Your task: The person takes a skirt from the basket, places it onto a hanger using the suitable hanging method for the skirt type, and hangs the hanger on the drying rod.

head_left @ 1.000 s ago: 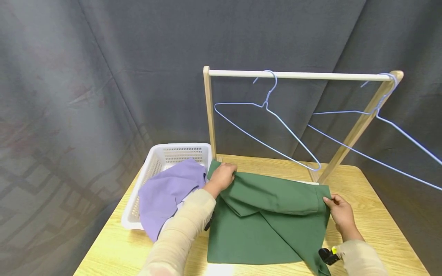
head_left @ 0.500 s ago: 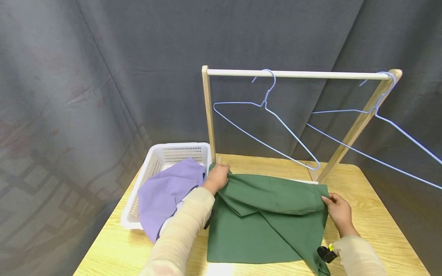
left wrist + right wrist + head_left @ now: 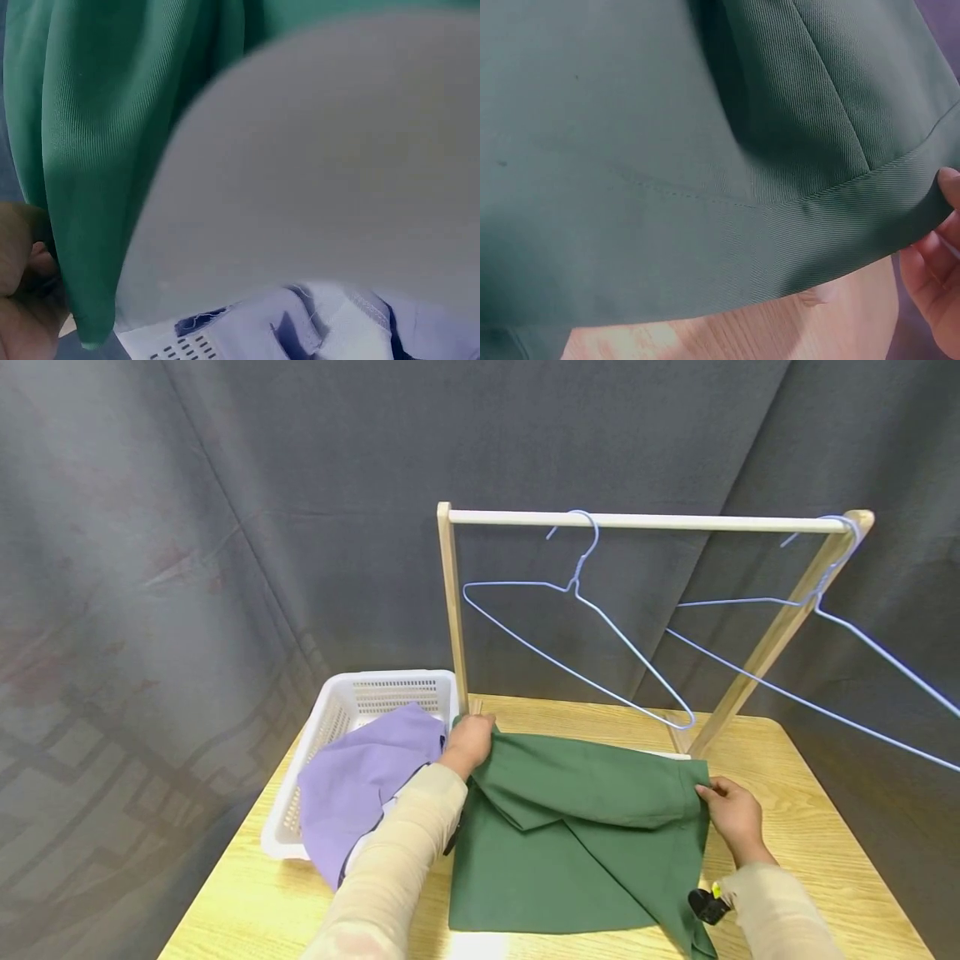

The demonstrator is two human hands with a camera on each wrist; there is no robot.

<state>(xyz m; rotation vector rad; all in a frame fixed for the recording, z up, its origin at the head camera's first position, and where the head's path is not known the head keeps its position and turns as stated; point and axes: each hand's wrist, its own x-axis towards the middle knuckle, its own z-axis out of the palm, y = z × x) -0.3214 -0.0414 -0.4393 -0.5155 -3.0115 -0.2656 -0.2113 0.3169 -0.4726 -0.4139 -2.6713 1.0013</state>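
Note:
A green garment [image 3: 555, 877] with a stitched hem lies on the table, its upper part folded over itself. My left hand [image 3: 468, 742] grips its upper left corner, beside the basket. At the opposite end, my right hand [image 3: 737, 814] pinches the hemmed edge between thumb and fingers. Close up in the right wrist view, the hem band [image 3: 840, 232] shows a stitched seam, and my right hand [image 3: 934, 277] holds its edge. The left wrist view has my left hand [image 3: 26, 292] at the cloth's hanging fold [image 3: 97, 187]; something pale and blurred covers much of that view.
A white perforated basket [image 3: 281, 835] stands at the left, with a purple garment [image 3: 375, 768] draped over its front. Behind the green cloth rises a wooden rack [image 3: 517, 518]. Two blue wire hangers hang from its bar, a middle one [image 3: 577, 583] and a right one [image 3: 817, 602].
My left hand has shifted slightly left and a little downward with the corner of the green garment. The right hand and its edge have edged slightly left.

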